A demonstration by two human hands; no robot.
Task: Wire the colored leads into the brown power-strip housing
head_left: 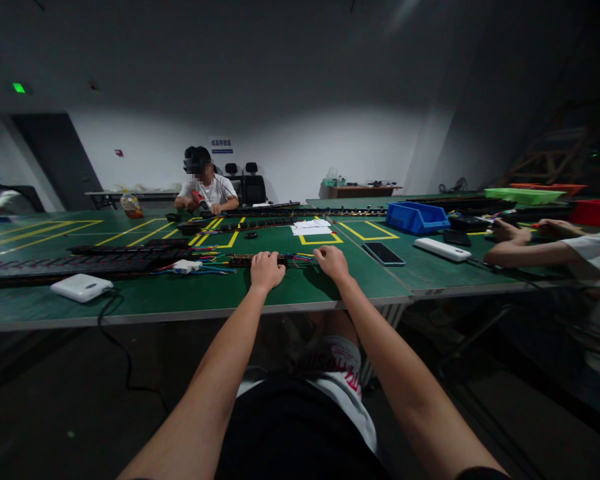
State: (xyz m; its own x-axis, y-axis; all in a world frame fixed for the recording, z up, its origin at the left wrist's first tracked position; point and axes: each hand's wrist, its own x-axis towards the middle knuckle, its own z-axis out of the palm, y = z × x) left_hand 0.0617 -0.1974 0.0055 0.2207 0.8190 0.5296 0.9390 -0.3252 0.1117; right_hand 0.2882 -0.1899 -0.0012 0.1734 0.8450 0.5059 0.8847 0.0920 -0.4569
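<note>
My left hand (267,271) is closed over a narrow dark strip (240,259) that lies on the green table. Coloured wires (297,257) run out of the strip's right end. At the tips of these wires my right hand (333,262) is closed in a pinch, with the wire ends between thumb and fingers. Left of my hands, more loose wires and a white connector (187,267) lie beside a stack of long black strips (105,261). The exact fittings under my left palm are hidden.
White power banks (83,287) (443,249) with cables lie on both sides. A phone (383,253), white papers (311,227) and a blue bin (417,217) are to the right. One person (207,187) works opposite with a red tool; another person's hands (513,233) are at right.
</note>
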